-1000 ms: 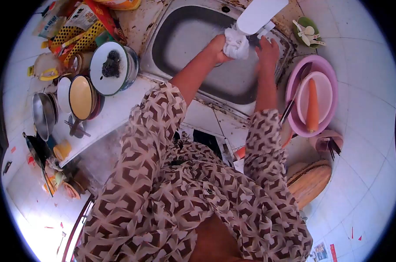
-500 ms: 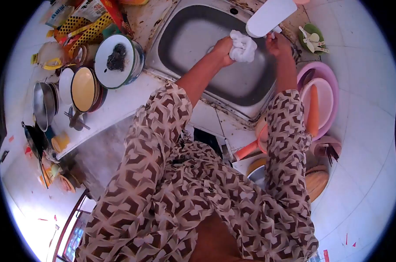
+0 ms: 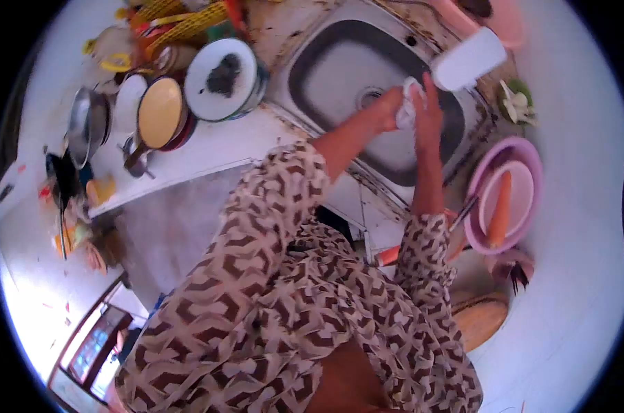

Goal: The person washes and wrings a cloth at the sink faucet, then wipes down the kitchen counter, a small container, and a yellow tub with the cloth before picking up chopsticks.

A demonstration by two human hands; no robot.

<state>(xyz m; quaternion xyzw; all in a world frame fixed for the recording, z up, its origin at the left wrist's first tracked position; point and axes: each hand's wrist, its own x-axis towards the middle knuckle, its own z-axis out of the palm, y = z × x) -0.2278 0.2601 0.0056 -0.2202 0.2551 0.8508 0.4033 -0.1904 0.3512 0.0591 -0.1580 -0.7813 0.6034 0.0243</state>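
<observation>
In the head view, the white cloth (image 3: 407,107) is bunched between the two hands, above the bowl of the sink (image 3: 325,62). The left hand (image 3: 390,110) has its fingers closed on the near left side of the cloth. The right hand (image 3: 429,115) lies along the other side with its fingers stretched forward; blur covers the contact there, so I cannot tell whether they clamp the cloth or only rest against it.

The wad is a little longer than wide. Its long axis runs away from the body, roughly in line with the right fingers, and its far end points past the left fingertips to the sink's far side. Being crumpled, it shows no clear front.

A slip seems the main risk: if the left fingers loosen while the right ones bear lightly, the cloth could drop into the sink below, near the drain (image 3: 372,98) to the left of the fingers. The white fitting (image 3: 470,60) sits just beyond the right fingertips, so a short reach forward could knock them on it. Behind those fingers, the right sleeve (image 3: 425,251) is near the purple basin (image 3: 536,172), and an outward elbow swing could jostle it.
</observation>
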